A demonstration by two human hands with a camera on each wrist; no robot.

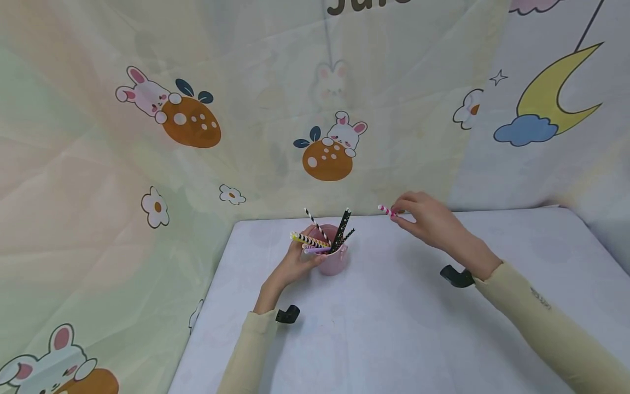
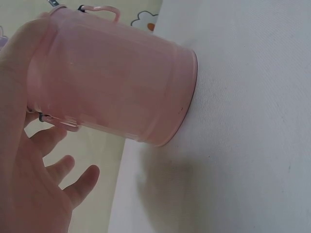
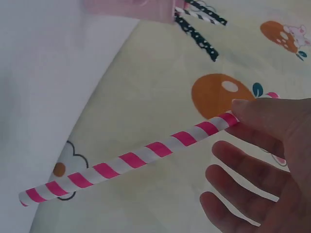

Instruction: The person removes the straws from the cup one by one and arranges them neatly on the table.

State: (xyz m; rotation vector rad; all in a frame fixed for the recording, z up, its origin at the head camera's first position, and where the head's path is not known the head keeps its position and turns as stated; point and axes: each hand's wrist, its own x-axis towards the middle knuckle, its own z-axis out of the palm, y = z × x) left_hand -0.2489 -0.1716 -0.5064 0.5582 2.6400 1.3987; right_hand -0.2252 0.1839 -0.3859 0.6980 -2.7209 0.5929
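A small pink bucket (image 1: 333, 265) with side handles stands on the white table, holding several patterned paper straws. Among them are black speckled straws (image 1: 340, 232), a black-and-white striped straw (image 1: 316, 223) and a yellow-and-black one (image 1: 301, 237). My left hand (image 1: 293, 266) grips the bucket near its rim; in the left wrist view the thumb lies along its side and some fingers are spread off it. To the right, above the table, my right hand (image 1: 429, 221) pinches a pink-and-white striped straw (image 3: 132, 159) between thumb and index finger. Its other fingers are loosely bent.
A white cloth covers the table (image 1: 384, 328). Behind it hangs a fabric backdrop (image 1: 256, 126) printed with rabbits, flowers and a moon, meeting the table's back edge. A black wrist mount (image 1: 456, 276) sits by the right cuff, another mount (image 1: 287, 314) by the left.
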